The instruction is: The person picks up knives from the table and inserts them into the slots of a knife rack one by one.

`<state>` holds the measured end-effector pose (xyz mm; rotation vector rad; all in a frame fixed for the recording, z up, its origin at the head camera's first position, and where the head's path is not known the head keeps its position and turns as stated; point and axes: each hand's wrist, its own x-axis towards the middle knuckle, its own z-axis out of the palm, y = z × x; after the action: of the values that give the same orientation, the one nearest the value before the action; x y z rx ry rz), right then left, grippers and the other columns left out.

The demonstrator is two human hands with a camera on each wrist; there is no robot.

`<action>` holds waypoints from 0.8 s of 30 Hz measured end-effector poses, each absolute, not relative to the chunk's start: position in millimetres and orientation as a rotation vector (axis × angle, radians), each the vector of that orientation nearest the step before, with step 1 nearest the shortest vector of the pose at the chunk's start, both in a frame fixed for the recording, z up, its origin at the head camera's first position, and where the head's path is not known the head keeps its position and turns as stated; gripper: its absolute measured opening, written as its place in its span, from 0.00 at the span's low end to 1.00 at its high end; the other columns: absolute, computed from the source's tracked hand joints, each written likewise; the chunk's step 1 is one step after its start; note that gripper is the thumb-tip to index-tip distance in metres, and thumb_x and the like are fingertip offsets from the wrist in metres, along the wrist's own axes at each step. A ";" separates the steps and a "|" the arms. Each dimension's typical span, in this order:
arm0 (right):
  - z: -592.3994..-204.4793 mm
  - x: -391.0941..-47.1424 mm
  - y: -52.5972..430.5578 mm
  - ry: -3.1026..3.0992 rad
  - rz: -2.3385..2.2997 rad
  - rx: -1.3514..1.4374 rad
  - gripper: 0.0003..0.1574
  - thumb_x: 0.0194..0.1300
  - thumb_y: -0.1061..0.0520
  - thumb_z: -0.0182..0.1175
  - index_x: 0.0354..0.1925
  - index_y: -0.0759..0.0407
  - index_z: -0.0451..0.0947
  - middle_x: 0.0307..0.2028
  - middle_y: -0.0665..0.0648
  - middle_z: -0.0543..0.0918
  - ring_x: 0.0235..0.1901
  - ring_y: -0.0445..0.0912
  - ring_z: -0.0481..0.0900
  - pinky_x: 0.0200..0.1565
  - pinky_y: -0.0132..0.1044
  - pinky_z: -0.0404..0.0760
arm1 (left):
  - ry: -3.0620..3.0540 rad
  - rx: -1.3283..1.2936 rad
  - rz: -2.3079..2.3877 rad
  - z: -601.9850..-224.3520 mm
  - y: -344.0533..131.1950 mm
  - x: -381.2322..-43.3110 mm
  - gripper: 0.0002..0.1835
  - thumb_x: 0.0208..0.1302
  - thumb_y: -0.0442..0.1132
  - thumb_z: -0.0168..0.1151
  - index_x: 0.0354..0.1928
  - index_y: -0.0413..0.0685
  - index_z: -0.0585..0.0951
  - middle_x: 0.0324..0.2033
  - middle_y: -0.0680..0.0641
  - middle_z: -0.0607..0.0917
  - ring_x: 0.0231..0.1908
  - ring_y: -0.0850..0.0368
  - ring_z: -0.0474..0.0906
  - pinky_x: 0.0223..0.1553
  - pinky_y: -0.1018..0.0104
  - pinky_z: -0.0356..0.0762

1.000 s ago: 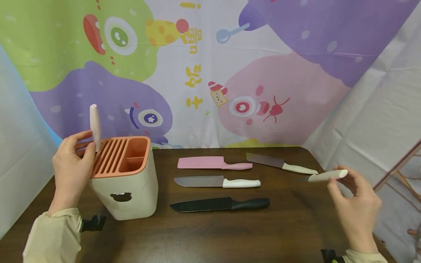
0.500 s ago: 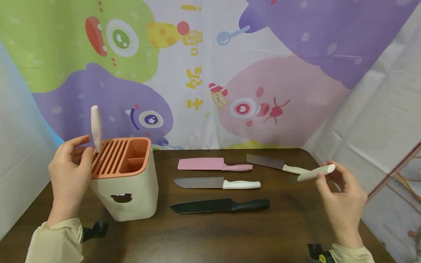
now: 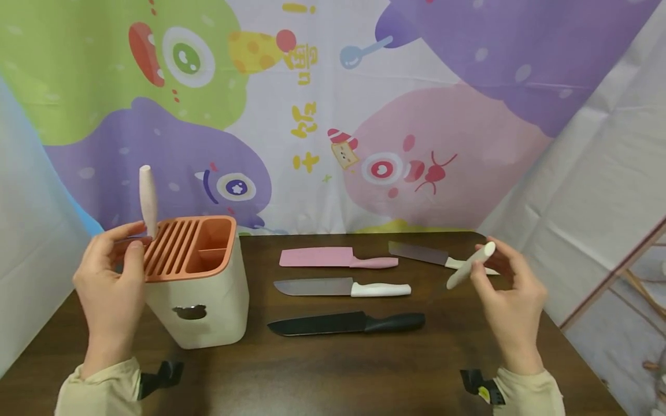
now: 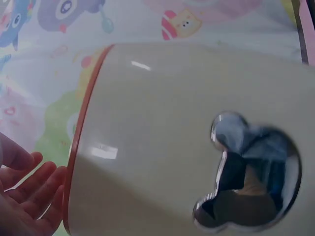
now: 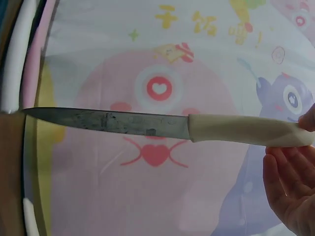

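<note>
My left hand (image 3: 111,277) is at the left side of a cream knife block (image 3: 208,315) with an orange slotted top. Beside its fingertips, a knife with a pale handle (image 3: 148,199) stands upright in the leftmost slot, blade hidden. In the left wrist view, the relaxed fingers (image 4: 42,189) lie by the block's orange rim. My right hand (image 3: 512,300) pinches the end of another knife's cream handle (image 5: 236,129) between thumb and fingers, above the table's right side. Its narrow, pointed blade (image 5: 123,123) shows fully in the right wrist view.
Between the hands lie a pink cleaver (image 3: 317,257), a white-handled knife (image 3: 314,286) and a black knife (image 3: 317,324). Behind the right hand lies a cream-handled knife (image 3: 418,253). A cartoon-printed cloth (image 3: 322,202) hangs behind the brown table (image 3: 312,381).
My right hand has moved left with its knife, and the handle has tilted more upright. The left hand's fingers have drawn slightly away from the upright knife's handle.
</note>
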<state>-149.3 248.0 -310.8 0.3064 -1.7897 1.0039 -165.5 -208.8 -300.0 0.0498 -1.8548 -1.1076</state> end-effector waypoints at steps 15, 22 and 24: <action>-314.4 -165.3 222.0 -1.812 1.070 0.408 0.24 0.48 0.74 0.61 0.47 0.66 0.77 0.37 0.54 0.83 0.34 0.34 0.79 0.38 0.23 0.77 | -1.818 0.034 -1.242 -312.3 -189.2 -158.7 0.11 0.62 0.29 0.52 0.42 0.36 0.81 0.34 0.62 0.79 0.35 0.68 0.78 0.35 0.84 0.72; -310.5 -167.9 204.8 -1.796 1.081 0.455 0.23 0.45 0.78 0.60 0.44 0.73 0.76 0.37 0.45 0.81 0.32 0.33 0.77 0.36 0.22 0.76 | -1.808 -0.002 -1.262 -313.0 -180.4 -155.2 0.10 0.62 0.28 0.52 0.40 0.35 0.81 0.33 0.61 0.79 0.34 0.69 0.78 0.34 0.84 0.72; -311.1 -169.1 201.6 -1.800 1.083 0.466 0.23 0.45 0.78 0.61 0.44 0.72 0.76 0.36 0.49 0.82 0.32 0.33 0.77 0.36 0.23 0.76 | -1.822 -0.022 -1.249 -312.4 -176.5 -153.5 0.10 0.62 0.28 0.52 0.40 0.35 0.82 0.32 0.62 0.79 0.33 0.69 0.78 0.34 0.84 0.72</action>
<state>-169.1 201.6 -311.1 0.4658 -1.8002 1.0834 -153.5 -176.5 -312.4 -0.0221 -1.8223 -1.2487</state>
